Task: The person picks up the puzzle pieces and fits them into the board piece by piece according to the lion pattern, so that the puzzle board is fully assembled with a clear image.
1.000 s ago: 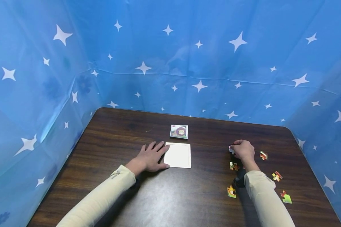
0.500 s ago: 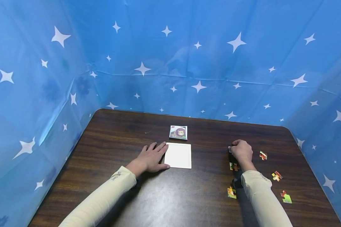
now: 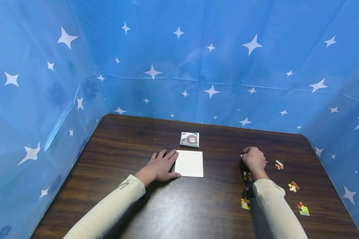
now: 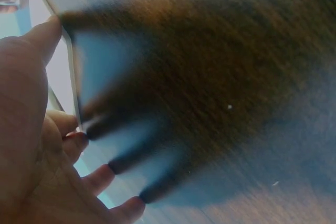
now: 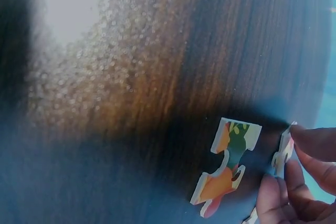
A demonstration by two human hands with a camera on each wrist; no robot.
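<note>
My left hand (image 3: pixel 161 166) lies with fingers spread at the left edge of a white square puzzle board (image 3: pixel 189 163). In the left wrist view, the thumb (image 4: pixel 48 32) and a fingertip touch that board's edge. Off to the right, my right hand (image 3: pixel 253 158) pinches a jigsaw piece between thumb and fingers. The right wrist view shows this jigsaw piece (image 5: pixel 284 150) tilted up on its edge; from the head it is mostly hidden by the hand. Close by lies another jigsaw piece (image 5: pixel 223 171), orange and green, flat on the table.
Behind the board sits a small lion picture (image 3: pixel 189 139). Several loose jigsaw pieces surround the right arm, among them a yellow one (image 3: pixel 245 203), a red-and-white one (image 3: pixel 279 164) and a green one (image 3: pixel 303 209). A starry blue curtain (image 3: pixel 179 66) borders the dark wooden table (image 3: pixel 131 132).
The right hand has shifted slightly left and its fingers have closed further over the jigsaw piece, which now shows less from the head. The left hand stays put on the board.
</note>
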